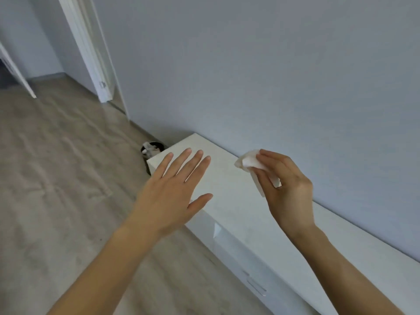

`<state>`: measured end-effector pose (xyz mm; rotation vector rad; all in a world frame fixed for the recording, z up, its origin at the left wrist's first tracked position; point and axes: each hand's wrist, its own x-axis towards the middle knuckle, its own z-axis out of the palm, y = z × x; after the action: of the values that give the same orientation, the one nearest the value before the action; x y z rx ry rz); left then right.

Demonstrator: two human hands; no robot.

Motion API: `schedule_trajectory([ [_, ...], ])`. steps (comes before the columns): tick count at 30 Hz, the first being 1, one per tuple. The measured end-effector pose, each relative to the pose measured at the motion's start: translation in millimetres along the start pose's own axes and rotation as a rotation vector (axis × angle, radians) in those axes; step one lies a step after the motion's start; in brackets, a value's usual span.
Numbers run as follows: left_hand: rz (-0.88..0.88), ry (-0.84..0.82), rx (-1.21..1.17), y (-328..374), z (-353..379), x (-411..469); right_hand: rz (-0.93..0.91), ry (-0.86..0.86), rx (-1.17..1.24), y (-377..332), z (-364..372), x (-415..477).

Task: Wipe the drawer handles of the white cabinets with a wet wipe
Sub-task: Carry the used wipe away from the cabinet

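Here the right hand pinches a crumpled white wet wipe; left hand spread flat.

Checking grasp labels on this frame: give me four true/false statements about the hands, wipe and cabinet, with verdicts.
1. The right hand pinches the wet wipe. True.
2. The left hand grips a drawer handle. False: it is open, fingers spread, holding nothing.
3. The wet wipe is pressed on a drawer handle. False: it is held up, away from the drawer handle on the white cabinet front.
4. A dark bin stands on the floor beyond the white cabinet's end. True.
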<state>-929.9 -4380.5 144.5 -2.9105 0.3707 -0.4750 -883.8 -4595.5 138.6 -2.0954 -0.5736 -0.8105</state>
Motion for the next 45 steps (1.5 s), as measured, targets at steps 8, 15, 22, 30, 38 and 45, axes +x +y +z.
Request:
schedule_trajectory([
  [8,-0.126,-0.235,0.157,-301,53,-1,0.103,-0.103,0.077,-83,282,125],
  [15,-0.088,-0.147,0.122,-496,138,99,0.159,-0.164,0.02,-69,462,251],
  [22,-0.021,-0.131,0.092,-676,222,249,0.184,-0.12,-0.041,-29,648,400],
  [30,0.168,-0.189,-0.026,-830,329,378,0.334,-0.214,-0.209,16,825,486],
  [38,0.413,-0.322,-0.111,-951,504,468,0.738,-0.348,-0.261,98,1004,494],
  [45,0.544,-0.419,-0.197,-989,618,462,1.073,-0.538,-0.297,174,1110,480],
])
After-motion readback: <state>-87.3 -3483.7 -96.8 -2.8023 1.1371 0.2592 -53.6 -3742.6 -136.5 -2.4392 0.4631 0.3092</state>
